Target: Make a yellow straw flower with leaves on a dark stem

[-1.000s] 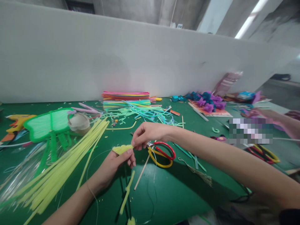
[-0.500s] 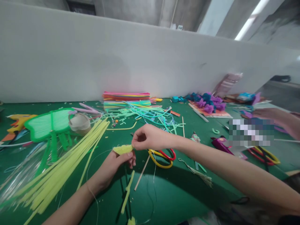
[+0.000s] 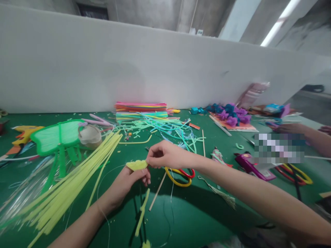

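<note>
Between the thumb and fingers of my left hand (image 3: 130,181) sits a half-round yellow pipe-cleaner piece (image 3: 136,165). My right hand (image 3: 162,154) pinches the right end of that same piece, fingertips closed; whether a thread is also in the pinch I cannot make out. A thin clear thread (image 3: 108,224) loops over my left wrist. Below the hands lies a knotted yellow pipe cleaner (image 3: 142,212). Scissors with red and yellow handles (image 3: 179,185) rest just under my right wrist, partly covered by it. A thin wooden stick (image 3: 157,191) slants beside them.
At left lie yellow pipe cleaners (image 3: 74,182), a green winged shape (image 3: 57,137) and a yellow glue gun (image 3: 24,134). Coloured pipe cleaners (image 3: 141,107) are stacked at the back. Purple flowers (image 3: 232,120) and a purple glue gun (image 3: 252,167) are right, near another person's hand (image 3: 291,129).
The view has shifted slightly. My hands keep the yellow piece almost where it was. At the far right the other person's hand has moved a little.
</note>
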`<state>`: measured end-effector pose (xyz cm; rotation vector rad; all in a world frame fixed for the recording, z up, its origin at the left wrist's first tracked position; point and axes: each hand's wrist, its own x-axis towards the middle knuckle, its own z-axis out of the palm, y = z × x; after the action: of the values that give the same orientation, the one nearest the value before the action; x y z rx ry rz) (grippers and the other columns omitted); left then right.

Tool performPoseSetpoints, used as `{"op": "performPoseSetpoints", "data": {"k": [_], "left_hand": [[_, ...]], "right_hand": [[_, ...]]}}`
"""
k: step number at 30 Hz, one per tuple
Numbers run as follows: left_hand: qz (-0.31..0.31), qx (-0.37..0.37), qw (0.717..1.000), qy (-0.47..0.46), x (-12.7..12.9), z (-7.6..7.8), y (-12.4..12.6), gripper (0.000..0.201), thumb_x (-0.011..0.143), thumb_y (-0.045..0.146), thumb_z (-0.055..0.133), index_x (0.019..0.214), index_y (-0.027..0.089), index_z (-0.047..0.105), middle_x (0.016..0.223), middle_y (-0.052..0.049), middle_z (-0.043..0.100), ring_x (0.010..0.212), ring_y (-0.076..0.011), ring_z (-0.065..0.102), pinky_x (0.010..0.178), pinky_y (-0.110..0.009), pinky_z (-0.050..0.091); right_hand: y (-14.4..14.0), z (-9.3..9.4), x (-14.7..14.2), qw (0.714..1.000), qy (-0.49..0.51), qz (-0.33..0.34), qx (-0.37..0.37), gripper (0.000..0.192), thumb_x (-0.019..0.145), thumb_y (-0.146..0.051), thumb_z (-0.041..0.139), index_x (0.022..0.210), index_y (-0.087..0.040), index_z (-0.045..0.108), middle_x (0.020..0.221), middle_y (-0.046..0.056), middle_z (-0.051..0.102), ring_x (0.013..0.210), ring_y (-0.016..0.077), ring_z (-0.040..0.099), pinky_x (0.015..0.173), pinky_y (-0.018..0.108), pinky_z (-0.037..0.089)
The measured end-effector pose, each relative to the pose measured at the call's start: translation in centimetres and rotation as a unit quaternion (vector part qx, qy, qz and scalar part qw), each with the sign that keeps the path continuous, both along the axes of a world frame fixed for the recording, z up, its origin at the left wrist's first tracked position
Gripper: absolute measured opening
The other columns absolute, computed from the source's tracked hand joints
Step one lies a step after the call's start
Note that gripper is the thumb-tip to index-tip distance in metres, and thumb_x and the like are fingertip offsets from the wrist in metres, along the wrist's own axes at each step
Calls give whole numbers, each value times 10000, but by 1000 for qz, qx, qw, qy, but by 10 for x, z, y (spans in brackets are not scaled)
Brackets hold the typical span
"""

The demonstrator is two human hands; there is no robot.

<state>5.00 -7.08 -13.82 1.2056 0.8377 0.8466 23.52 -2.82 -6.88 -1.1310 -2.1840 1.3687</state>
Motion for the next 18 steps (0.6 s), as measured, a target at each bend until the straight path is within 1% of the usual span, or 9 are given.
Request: {"op": "performPoseSetpoints", "data": {"k": [3,5,7,8,9,12,14,16,18], "left_hand": [[1,5,1000,10,-7,3,3,152,801,308,650,769,159,640,740,-20,625,693,-159,560,683,-280,451],[-18,3,999,32,-16,9,8,214,750,305,715,911,175,659,854,-33,651,749,-169,573,676,-271,462],[-63,14,996,67,-25,17,14,241,741,296,725,941,173,670,875,-47,657,754,-170,571,653,-259,459],[-51,20,995,86,-30,21,18,224,740,280,724,930,171,675,874,-48,655,744,-163,562,624,-244,447],[-15,18,995,94,-33,25,21,221,752,276,707,945,175,674,857,-44,647,723,-156,552,576,-227,423],[58,-2,992,109,-39,32,28,282,855,385,571,1011,172,672,831,-56,627,749,-170,556,518,-215,384],[57,-4,990,126,-40,33,29,358,877,472,513,973,170,679,821,-58,629,774,-180,564,526,-219,390],[46,15,986,162,-40,34,28,345,839,501,564,858,175,678,761,-35,626,719,-166,552,533,-217,385],[41,45,978,198,-40,33,27,291,789,464,643,742,177,650,688,-5,611,627,-138,510,528,-211,362]], "right_hand": [[-4,3,4,999,-23,-13,38,149,809,-258,568,745,-145,643,638,-14,600,563,78,514,511,190,383],[-4,7,10,1000,-18,-21,15,163,816,-273,563,759,-142,643,653,-5,606,586,85,543,533,190,412],[-2,10,17,999,-11,-33,-9,178,817,-293,571,753,-140,637,654,-3,603,584,85,546,543,192,427],[-1,10,20,999,-8,-36,-16,187,817,-304,576,749,-141,636,654,-3,602,577,83,541,542,192,429],[0,10,22,999,-8,-35,-21,195,817,-315,580,748,-142,637,654,-2,602,574,82,538,541,192,430],[3,7,23,999,-7,-29,-28,218,822,-346,586,765,-145,651,665,2,612,598,88,559,566,198,452],[4,3,20,999,-4,-23,-34,222,825,-352,589,770,-147,655,685,7,624,624,92,581,589,203,469],[5,1,15,999,-2,-15,-35,228,826,-362,594,771,-149,654,707,12,637,646,97,596,603,207,478],[6,1,10,999,0,-5,-33,251,816,-395,611,771,-151,655,722,16,648,664,106,605,608,215,484]]}}
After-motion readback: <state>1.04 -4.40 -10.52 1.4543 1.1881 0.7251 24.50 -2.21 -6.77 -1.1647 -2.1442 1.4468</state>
